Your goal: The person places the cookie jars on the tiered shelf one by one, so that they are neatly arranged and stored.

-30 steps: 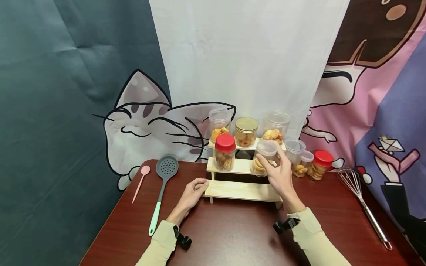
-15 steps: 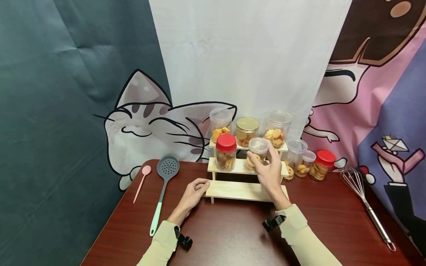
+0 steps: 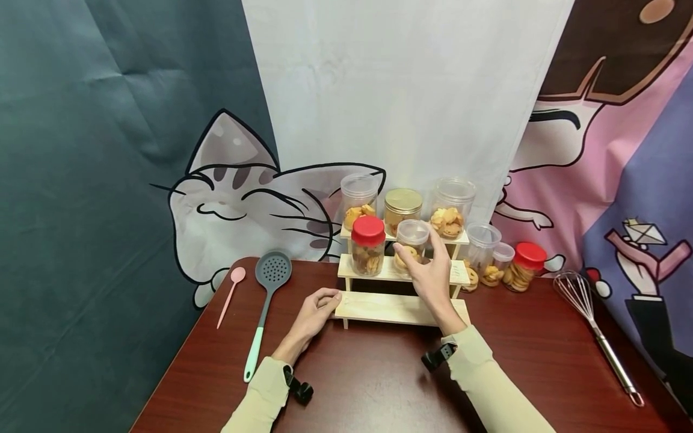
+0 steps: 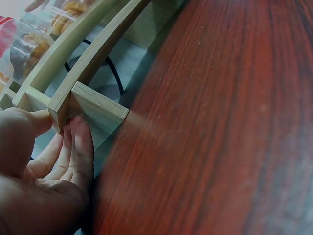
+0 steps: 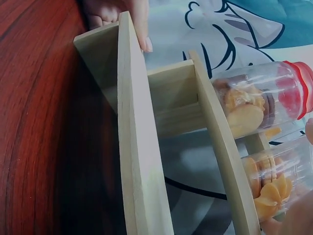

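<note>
On the middle step of a three-tier wooden display rack [image 3: 387,308], my right hand [image 3: 435,281] holds a clear-lidded jar of cookies [image 3: 412,233], thumb on its left side and fingers on its right. The right wrist view has this jar [image 5: 269,183] standing at the middle board, fingertips at the lower right edge. A red-lidded cookie jar [image 3: 368,243] stands just left of it. My left hand [image 3: 313,316] pinches the left end of the lowest step. In the left wrist view its thumb and fingers close on the board's corner [image 4: 59,110].
Along the top step stand a clear jar [image 3: 358,195], a gold-lidded jar [image 3: 403,210] and a wide clear jar [image 3: 453,204]. Several more jars, one red-lidded [image 3: 524,264], are right of the rack. A whisk [image 3: 598,340], skimmer [image 3: 265,300] and pink spoon [image 3: 233,288] lie on the table.
My right hand has moved left and slightly back with the clear-lidded jar, bringing it nearer the red-lidded jar on the middle step. My left hand stays at the rack's corner.
</note>
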{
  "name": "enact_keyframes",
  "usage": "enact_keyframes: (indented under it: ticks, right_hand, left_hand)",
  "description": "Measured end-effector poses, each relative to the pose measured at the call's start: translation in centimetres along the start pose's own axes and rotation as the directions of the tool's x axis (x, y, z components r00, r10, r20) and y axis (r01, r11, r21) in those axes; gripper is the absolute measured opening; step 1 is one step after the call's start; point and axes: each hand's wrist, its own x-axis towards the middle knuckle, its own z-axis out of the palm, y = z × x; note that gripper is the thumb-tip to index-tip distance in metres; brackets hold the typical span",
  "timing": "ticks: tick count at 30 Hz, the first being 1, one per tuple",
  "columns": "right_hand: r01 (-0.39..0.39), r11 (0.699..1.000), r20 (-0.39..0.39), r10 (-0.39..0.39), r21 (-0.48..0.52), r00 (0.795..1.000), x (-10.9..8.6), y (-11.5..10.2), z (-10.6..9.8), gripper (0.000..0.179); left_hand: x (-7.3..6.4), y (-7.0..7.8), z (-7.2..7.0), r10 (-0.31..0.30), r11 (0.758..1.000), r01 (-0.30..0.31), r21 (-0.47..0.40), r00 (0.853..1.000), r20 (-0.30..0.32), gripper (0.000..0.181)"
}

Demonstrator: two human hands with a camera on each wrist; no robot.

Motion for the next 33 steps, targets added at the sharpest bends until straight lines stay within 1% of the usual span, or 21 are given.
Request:
enact_keyframes:
  ticks: [4,10,13,16,19,23,27,30,33]
  right_hand:
    - [-0.007,1.0,0.006,0.007,-0.008,1.0,0.5,2.3,-0.1,0.075]
    - [-0.057,0.998,0.044,0.057,-0.017,0.997,-0.1,2.4,-0.5,0.084]
    - [-0.072,0.997,0.051,0.071,0.001,0.996,-0.6,2.4,-0.8,0.082]
    - [-0.06,0.998,0.057,0.06,0.009,0.997,-0.8,2.5,-0.9,0.076]
    - [-0.044,0.999,0.066,0.044,-0.006,0.997,-0.7,2.6,-1.0,0.072]
    - [-0.035,0.999,0.075,0.038,-0.038,0.996,-0.8,2.8,-1.1,0.074]
    - [-0.029,0.999,0.093,0.032,-0.027,0.995,-1.2,3.0,-1.6,0.079]
    - [-0.028,1.0,0.109,0.028,0.005,0.994,-1.6,3.0,-2.3,0.08]
    - [-0.035,0.999,0.118,0.034,0.007,0.992,-2.2,3.1,-3.5,0.076]
  left_hand:
    - [0.1,0.1,0.2,0.002,1.0,-0.002,-0.005,1.0,-0.001,0.035]
    - [0.2,0.1,0.2,0.0,1.0,0.0,0.011,1.0,0.001,0.035]
    - [0.2,0.3,0.1,-0.001,1.0,0.001,0.012,1.0,0.002,0.034]
    - [0.2,0.4,0.0,0.004,1.0,-0.004,0.004,1.0,-0.002,0.034]
    - [0.2,0.4,-0.1,0.006,1.0,-0.006,0.005,1.0,-0.009,0.033]
    - [0.1,0.4,-0.1,-0.002,1.0,0.002,0.013,1.0,-0.006,0.033]
    - [0.0,0.3,-0.2,-0.008,1.0,0.008,0.019,1.0,-0.002,0.035]
    - [-0.1,0.3,-0.2,-0.001,1.0,0.001,0.029,1.0,0.0,0.037]
    - [-0.1,0.2,-0.1,0.004,1.0,-0.004,0.028,1.0,0.009,0.037]
